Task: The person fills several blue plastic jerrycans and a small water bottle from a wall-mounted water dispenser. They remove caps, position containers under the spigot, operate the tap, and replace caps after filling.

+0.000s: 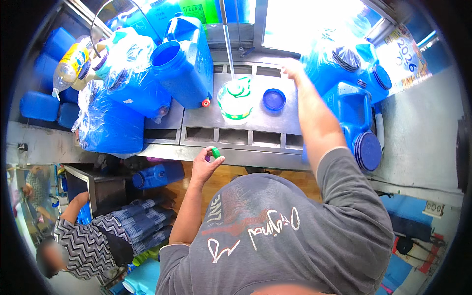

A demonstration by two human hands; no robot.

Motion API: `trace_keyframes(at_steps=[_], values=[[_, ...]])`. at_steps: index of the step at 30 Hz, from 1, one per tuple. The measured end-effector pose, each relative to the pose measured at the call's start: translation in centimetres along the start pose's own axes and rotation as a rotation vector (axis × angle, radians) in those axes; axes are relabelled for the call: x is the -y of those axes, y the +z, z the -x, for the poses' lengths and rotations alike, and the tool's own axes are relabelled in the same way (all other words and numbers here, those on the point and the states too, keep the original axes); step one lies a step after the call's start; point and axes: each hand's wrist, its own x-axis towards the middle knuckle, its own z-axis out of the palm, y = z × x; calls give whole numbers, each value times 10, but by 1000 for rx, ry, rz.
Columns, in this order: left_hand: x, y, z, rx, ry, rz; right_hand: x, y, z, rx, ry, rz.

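My left hand (204, 165) pinches a small green cap (216, 152) between thumb and fingers, just in front of the metal counter's front edge (228, 155). Stretched far across the counter, my right hand (293, 69) is near the bright window, beside a plastic-wrapped blue jug (328, 68). Glare washes out its fingers, so I cannot tell whether it holds anything. Between my arms stands a clear round container with green trim (236, 101), and a thin metal tube (228, 48) comes down to its top. A round blue lid (274, 100) lies to its right.
An uncapped blue jug with a red spigot (188, 68) stands left of the container. Plastic-wrapped blue jugs (114, 118) crowd the left end. At right, a blue jug (348, 107) lies with its cap facing me. Another person (88, 239) bends low behind on the left.
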Motion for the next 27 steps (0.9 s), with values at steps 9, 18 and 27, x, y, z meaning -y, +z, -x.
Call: trace_keyframes(at_steps=[9, 18, 27], values=[[-48, 6, -54, -126, 305, -326, 24, 116, 50, 94, 281, -693], [-96, 34, -112, -129, 427, -503, 6, 136, -45, 43, 185, -429], [-110, 47, -134, -97, 372, -444, -11, 144, -151, 7, 269, -375]])
